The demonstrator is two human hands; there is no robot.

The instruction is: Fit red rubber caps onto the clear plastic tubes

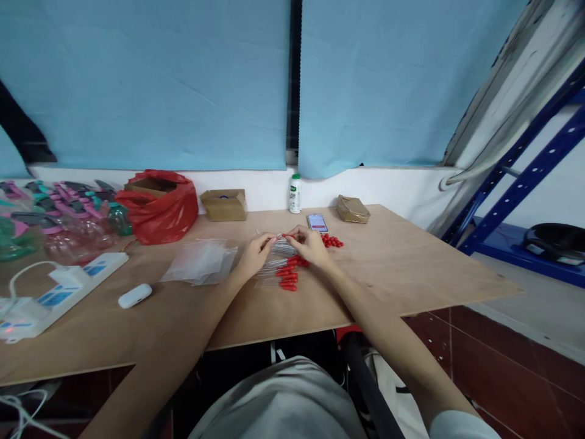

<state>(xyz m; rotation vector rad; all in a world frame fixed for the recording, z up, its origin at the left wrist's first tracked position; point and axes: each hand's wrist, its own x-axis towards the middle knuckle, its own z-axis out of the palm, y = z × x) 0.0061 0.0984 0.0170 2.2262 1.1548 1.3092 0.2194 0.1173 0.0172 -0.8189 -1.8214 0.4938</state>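
Note:
My left hand [255, 252] and my right hand [309, 242] meet over the wooden table [411, 262], fingers pinched together on a thin clear glass dropper tube [280, 240] with a red tip. Under the hands lies a row of several clear droppers with red rubber bulbs [287, 275]. A small heap of loose red bulbs [332, 241] sits just right of my right hand. What exactly each finger grips is too small to make out.
Clear plastic bags [201, 261] lie left of my hands. A phone [317, 222], a white bottle [295, 194], two cardboard boxes [223, 204] and a red bag [158, 206] stand at the back. A white power strip [59, 292] and a small white case [134, 295] lie left. Blue shelving [525, 183] rises right.

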